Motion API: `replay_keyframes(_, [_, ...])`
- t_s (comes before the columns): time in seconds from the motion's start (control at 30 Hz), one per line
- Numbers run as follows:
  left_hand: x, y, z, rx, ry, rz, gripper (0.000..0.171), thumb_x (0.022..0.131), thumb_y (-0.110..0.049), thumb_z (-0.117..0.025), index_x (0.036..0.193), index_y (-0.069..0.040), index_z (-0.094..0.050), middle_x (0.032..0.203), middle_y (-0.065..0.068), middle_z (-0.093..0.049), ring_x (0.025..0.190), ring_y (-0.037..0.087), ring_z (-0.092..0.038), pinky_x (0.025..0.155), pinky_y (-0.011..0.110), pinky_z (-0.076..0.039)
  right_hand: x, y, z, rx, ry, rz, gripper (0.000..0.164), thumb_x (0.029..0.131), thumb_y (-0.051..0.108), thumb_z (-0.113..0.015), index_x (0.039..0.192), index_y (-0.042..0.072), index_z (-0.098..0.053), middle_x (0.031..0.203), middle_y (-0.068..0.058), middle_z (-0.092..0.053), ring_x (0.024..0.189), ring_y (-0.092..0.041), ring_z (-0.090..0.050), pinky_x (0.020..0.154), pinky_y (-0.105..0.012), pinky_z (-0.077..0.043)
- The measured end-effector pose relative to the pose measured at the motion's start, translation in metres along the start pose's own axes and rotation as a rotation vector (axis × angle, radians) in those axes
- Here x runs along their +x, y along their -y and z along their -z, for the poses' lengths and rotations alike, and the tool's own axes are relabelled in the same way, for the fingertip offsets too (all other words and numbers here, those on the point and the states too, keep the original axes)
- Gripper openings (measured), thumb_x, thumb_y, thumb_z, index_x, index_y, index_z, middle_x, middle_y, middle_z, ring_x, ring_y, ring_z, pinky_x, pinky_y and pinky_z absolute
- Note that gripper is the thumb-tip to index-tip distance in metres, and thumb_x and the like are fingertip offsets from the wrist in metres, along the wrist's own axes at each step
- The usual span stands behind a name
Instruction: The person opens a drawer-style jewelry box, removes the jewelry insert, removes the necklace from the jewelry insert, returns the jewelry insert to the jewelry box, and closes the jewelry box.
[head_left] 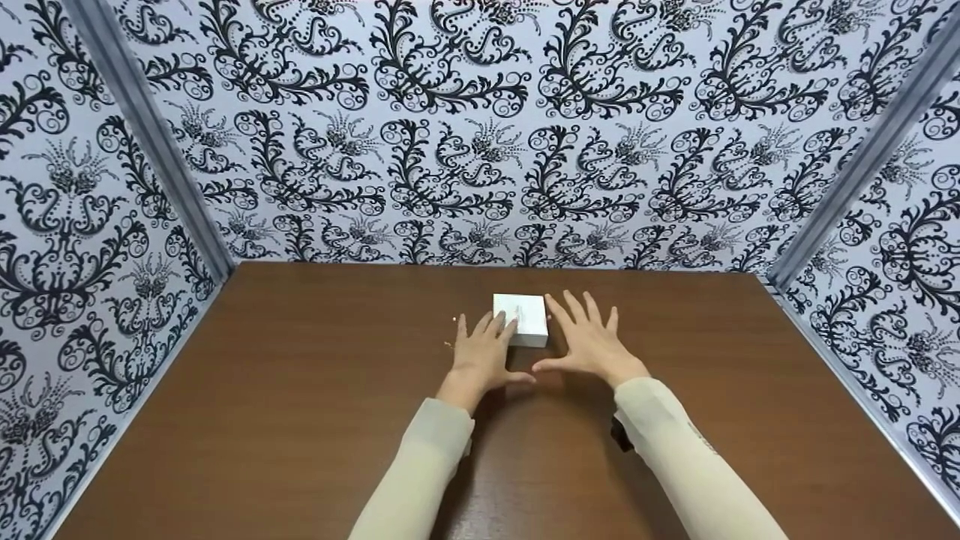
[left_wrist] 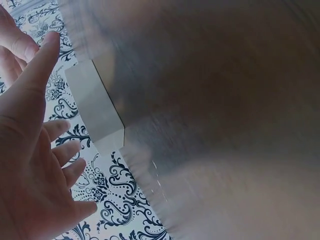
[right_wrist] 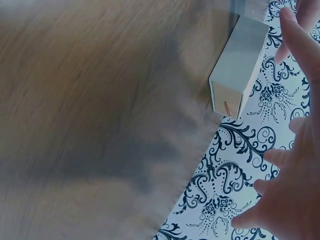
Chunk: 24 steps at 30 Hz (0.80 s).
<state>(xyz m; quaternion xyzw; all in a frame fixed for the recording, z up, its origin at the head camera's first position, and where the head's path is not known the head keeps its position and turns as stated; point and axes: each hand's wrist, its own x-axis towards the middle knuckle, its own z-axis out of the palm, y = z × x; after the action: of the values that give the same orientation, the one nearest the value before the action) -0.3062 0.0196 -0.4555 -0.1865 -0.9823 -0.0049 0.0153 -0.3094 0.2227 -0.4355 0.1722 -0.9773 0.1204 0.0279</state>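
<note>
A small white box lies on the brown table, faint print on its lid. My left hand has its fingers spread and overlaps the box's left edge in the head view; the left wrist view shows a gap between those fingers and the box. To the box's right is my right hand, fingers spread, thumb pointing left. A small orange-brown tab shows on one end of the box in the right wrist view. Beside my left hand lies a thin shiny thing, too small to identify.
The brown wooden table reaches back to a wall papered in black scrolls on white. Similar panels stand at left and right, with grey metal posts at the corners. Pale sleeves cover both forearms.
</note>
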Motion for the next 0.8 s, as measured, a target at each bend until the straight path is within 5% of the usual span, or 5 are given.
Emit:
replay_keyframes(0.53, [-0.0018, 0.0001, -0.0016, -0.026, -0.045, -0.009, 0.091, 0.080, -0.062, -0.072, 0.154, -0.023, -0.036, 0.151, 0.004, -0.047, 0.148, 0.026, -0.036, 0.123, 0.059, -0.020, -0.0039, -0.0014, -0.0036, 0.008, 0.026, -0.014, 0.119, 0.072, 0.064, -0.078, 0.161, 0.019, -0.013, 0.165, -0.020, -0.016, 0.152, -0.049, -0.010, 0.110, -0.081, -0.002])
replay_keyframes(0.8, [-0.0036, 0.0004, 0.0010, 0.002, -0.059, 0.003, 0.077, 0.086, -0.047, -0.074, 0.151, -0.022, -0.042, 0.146, 0.012, -0.047, 0.137, 0.029, -0.046, 0.122, 0.052, -0.028, -0.0052, -0.0016, -0.0064, 0.013, 0.031, -0.021, 0.120, 0.071, 0.063, -0.080, 0.161, 0.019, -0.014, 0.165, -0.021, -0.019, 0.151, -0.049, -0.013, 0.110, -0.082, -0.001])
